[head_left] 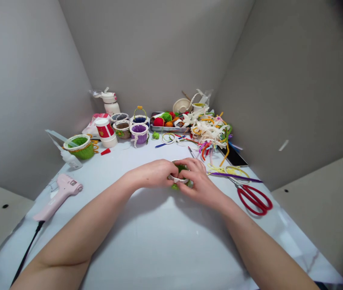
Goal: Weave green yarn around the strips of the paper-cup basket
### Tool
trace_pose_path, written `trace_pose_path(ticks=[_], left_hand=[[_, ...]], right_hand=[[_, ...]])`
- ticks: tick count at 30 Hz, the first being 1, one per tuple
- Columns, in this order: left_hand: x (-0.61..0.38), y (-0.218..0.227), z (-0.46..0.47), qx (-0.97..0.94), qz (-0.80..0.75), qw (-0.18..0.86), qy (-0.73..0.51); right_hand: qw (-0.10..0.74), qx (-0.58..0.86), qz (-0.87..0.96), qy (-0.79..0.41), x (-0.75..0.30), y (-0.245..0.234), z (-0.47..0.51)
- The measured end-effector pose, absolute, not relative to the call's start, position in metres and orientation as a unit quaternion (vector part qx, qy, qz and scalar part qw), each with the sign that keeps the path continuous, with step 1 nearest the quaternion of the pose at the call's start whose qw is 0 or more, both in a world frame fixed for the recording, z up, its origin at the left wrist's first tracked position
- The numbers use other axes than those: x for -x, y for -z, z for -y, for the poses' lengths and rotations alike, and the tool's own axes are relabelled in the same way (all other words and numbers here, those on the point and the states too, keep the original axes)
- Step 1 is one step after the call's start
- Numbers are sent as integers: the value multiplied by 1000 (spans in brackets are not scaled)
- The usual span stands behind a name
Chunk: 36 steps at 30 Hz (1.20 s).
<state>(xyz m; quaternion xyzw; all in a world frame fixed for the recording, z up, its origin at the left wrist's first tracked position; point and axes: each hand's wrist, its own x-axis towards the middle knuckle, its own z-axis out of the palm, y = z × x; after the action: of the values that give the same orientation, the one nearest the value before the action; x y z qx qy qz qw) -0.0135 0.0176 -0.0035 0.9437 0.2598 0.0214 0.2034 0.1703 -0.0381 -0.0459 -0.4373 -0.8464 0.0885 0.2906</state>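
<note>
Green pot [175, 186], mid-desk [147, 241]: grasped at white rim [179, 180] between left hand [156, 173] and right hand [198, 182], likely for steadiness. Note red scissors [251, 197] right, pink glue gun [59, 197] left, presumably for reach without crowding.

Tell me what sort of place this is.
Likely a craft table in a walled booth: yarn balls sit in a tray at the back, red-handled scissors lie at right, and small decorated pots stand back left.

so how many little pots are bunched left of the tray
4: the purple pot front right, brown pot front left, blue-lined pot behind the purple, grey-lined pot behind the brown. More could be hidden.
</note>
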Motion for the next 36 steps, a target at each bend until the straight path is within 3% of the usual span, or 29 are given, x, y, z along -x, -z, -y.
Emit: trace_pose_path(ticks=[36], left_hand=[[21, -5, -21, -956, -241, 165, -24]], right_hand=[[280, 437, 851, -80, -186, 42, 36]])
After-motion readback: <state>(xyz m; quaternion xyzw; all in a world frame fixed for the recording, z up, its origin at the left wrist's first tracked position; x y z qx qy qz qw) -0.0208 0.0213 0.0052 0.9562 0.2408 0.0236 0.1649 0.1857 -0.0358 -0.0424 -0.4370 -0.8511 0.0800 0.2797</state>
